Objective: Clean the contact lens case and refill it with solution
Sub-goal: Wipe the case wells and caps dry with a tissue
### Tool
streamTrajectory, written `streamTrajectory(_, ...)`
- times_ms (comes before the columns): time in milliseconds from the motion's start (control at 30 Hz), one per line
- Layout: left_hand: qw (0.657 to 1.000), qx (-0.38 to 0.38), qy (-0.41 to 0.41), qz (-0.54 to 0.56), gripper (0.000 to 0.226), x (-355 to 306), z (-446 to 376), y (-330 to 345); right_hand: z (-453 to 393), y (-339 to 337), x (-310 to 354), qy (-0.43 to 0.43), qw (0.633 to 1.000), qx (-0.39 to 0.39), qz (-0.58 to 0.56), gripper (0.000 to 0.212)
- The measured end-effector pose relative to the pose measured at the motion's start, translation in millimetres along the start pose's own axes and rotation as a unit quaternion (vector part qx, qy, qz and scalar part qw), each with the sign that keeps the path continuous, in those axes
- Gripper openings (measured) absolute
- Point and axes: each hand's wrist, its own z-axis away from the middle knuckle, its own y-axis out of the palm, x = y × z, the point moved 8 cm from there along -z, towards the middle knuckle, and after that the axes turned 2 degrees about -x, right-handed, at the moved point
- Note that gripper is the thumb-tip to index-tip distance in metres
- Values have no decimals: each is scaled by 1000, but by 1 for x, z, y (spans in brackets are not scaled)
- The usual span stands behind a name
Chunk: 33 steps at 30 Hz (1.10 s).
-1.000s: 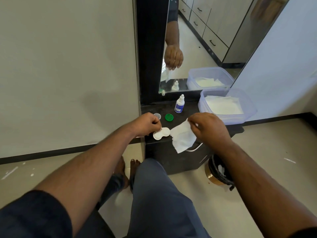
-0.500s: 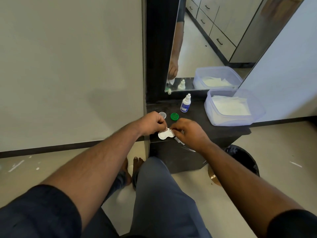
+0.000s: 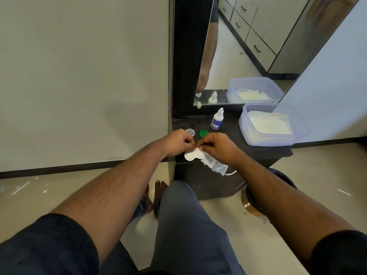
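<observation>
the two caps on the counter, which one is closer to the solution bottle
The green cap: it lies just in front of the solution bottle, while the clear cap lies farther left, by the left hand.

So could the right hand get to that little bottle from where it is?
Probably yes. The bottle stands upright just behind the right hand, nothing between them, but that hand would first have to drop its tissue.

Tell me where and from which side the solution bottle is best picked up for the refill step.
Grip the solution bottle around its cylindrical labelled body, below the narrow nozzle. It stands upright near the mirror, so come from the front or its left side; the plastic tissue container probably crowds the right.
</observation>
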Motion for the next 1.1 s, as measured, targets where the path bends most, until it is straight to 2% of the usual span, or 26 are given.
streamTrajectory(133,1000,-8,2,3,12,1,0,0,0,2,6,-49,995,44,79,22)
streamTrajectory(533,1000,-24,5,-7,12,1,1,1,-2,7,6,-58,984,45,162,24)
streamTrajectory(800,999,-35,9,-20,11,0,1,1,7,5,-1,-23,994,-37,97,22)
streamTrajectory(1100,998,-42,14,-39,10,-3,2,2,19,4,-7,13,996,-73,58,23)
